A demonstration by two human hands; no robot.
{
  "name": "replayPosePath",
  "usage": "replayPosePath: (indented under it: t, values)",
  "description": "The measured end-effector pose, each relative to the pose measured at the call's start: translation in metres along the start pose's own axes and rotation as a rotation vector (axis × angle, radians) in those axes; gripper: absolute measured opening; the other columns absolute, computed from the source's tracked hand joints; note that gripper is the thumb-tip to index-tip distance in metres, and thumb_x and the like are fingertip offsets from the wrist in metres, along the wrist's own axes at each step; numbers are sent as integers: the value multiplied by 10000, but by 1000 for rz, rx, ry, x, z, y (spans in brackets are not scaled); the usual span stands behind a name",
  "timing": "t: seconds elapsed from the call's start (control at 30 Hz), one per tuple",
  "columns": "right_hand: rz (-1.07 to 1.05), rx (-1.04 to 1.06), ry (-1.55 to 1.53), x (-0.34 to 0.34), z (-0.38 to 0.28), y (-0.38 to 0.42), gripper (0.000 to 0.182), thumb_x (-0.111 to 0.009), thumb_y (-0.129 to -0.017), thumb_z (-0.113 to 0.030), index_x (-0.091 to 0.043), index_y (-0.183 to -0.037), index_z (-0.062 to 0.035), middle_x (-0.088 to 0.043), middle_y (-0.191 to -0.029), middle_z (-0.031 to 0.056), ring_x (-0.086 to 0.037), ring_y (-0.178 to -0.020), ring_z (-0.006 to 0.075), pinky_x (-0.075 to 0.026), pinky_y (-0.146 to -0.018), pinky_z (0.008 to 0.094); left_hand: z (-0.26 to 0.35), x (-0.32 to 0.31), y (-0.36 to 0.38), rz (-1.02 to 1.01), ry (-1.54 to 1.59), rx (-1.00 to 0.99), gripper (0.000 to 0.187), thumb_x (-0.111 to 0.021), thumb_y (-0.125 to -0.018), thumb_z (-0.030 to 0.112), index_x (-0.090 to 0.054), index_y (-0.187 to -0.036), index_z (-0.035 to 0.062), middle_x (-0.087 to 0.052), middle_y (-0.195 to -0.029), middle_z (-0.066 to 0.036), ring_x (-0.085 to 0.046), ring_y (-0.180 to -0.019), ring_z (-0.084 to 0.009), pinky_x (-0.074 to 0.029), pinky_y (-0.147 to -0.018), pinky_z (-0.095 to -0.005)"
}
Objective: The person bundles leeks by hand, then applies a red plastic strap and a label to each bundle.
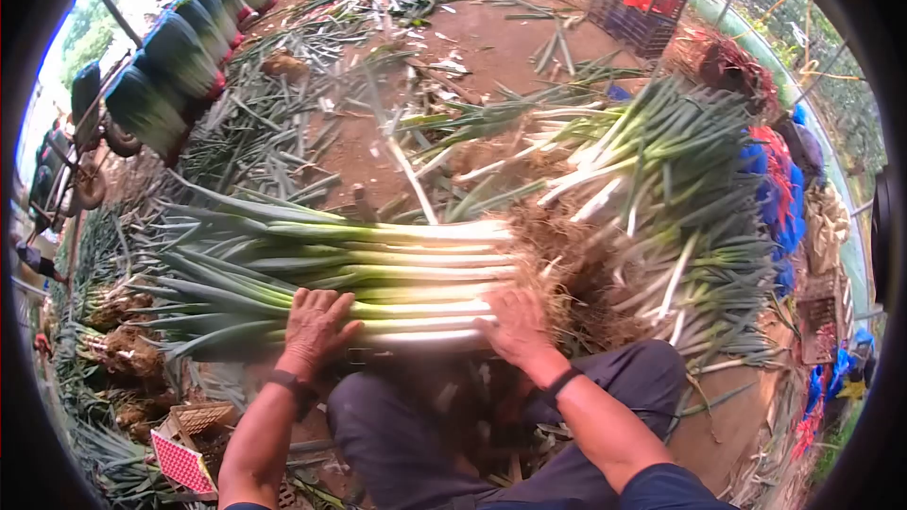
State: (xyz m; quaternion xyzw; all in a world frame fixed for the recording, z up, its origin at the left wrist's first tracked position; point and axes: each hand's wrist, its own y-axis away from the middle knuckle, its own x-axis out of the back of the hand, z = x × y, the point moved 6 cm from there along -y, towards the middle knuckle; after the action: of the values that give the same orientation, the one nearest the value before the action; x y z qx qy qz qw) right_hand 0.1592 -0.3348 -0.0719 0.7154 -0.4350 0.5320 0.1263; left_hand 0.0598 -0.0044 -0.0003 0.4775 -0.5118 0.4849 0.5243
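Note:
Several long leeks (430, 274) lie side by side in front of my knees, white stalks toward the right and green leaves to the left. My left hand (316, 326) rests on their green part near the front edge, fingers spread. On the white stalks, close to the roots, lies my right hand (518, 323), its fingers apart. Brown roots (567, 264) stick out at the right end of the row. Beyond them a large heap of leeks (699, 217) spreads over the right side.
Bundled leeks (179, 47) stand on a cart at the upper left. A dark crate (640, 0) with red material stands at the upper right. Loose leaves litter the brown ground (510, 47). A pink-patterned piece (182, 461) and rooted bundles (123, 351) lie at the lower left.

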Motion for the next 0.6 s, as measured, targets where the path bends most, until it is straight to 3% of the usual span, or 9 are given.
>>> replayPosePath:
  t: [0.07,0.1,0.2,0.27,0.6]
  values:
    - [7,36,-19,-15,-13,-14,420,-614,-987,-430,-663,-1233,-92,-638,-1194,127,-582,-1137,338,-409,-1046,490,-8,36,10,98,-84,-62,537,-708,-872,474,-671,-1297,148,-651,-1167,-82,-588,-1145,-286,-391,-1075,-470]
    - [-174,6,87,39,52,10,399,-603,-997,-404,-668,-1247,-100,-638,-1182,126,-575,-1148,344,-414,-1032,501,64,-21,-16,103,122,-7,493,-707,-884,458,-685,-1272,155,-649,-1171,-74,-586,-1143,-279,-394,-1067,-463]
    - [-113,78,-27,15,16,-14,387,-587,-1012,-390,-665,-1265,-107,-636,-1179,130,-570,-1152,341,-412,-1034,504,14,-3,-4,58,12,4,451,-708,-891,448,-698,-1239,161,-655,-1159,-72,-595,-1132,-276,-397,-1060,-457]
    - [-92,110,-44,16,14,-7,372,-645,-973,-381,-670,-1226,-109,-636,-1152,114,-567,-1138,312,-412,-1032,491,19,2,2,152,11,-16,421,-714,-888,434,-703,-1206,158,-661,-1129,-66,-603,-1115,-268,-402,-1053,-450]
    - [-185,70,-84,25,5,-20,352,-636,-983,-336,-687,-1242,-103,-636,-1154,115,-568,-1147,319,-415,-1036,483,18,-1,-4,64,15,83,349,-697,-897,409,-713,-1148,168,-680,-1119,-53,-615,-1099,-257,-403,-1050,-457]
